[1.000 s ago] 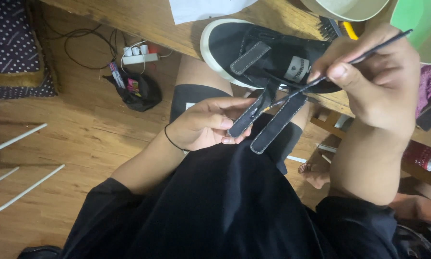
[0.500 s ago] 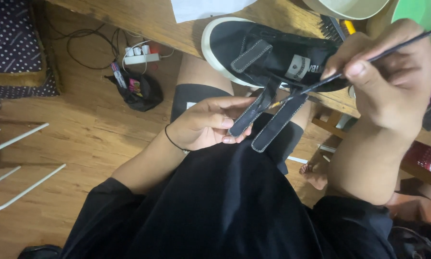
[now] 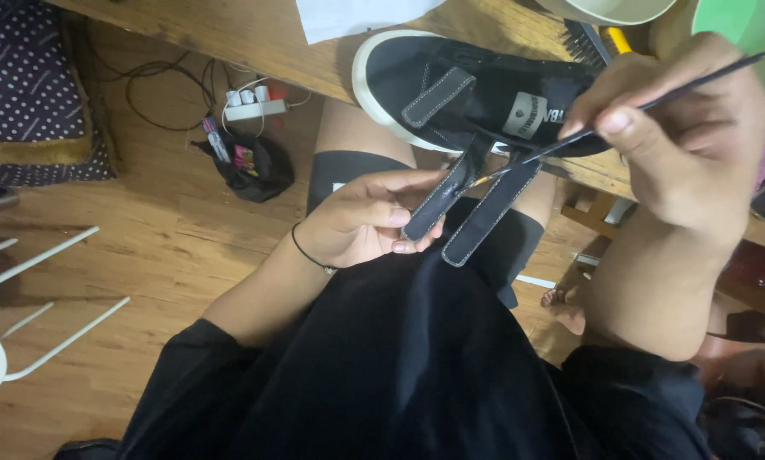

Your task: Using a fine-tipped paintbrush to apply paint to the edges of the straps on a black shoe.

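Observation:
A black sneaker with a white sole [image 3: 450, 89] lies on the wooden table edge [image 3: 229, 38], two of its straps hanging over the side. My left hand [image 3: 365, 217] pinches the left hanging strap [image 3: 438, 200] between thumb and fingers. A second strap [image 3: 489, 213] dangles free beside it. My right hand [image 3: 684, 136] grips a thin black brush [image 3: 646, 104], its tip touching the strap that my left hand holds.
A power strip [image 3: 250, 106] with cables and a small black pouch [image 3: 250, 166] lie on the wooden floor. A dotted cushion [image 3: 29, 81] sits at the left, white chair legs [image 3: 42, 298] below it. A green bowl [image 3: 744, 25] and a brush [image 3: 591, 43] rest on the table.
The view has shifted slightly; my right hand with the thin brush has edged a little to the right and up. My left hand still holds the strap.

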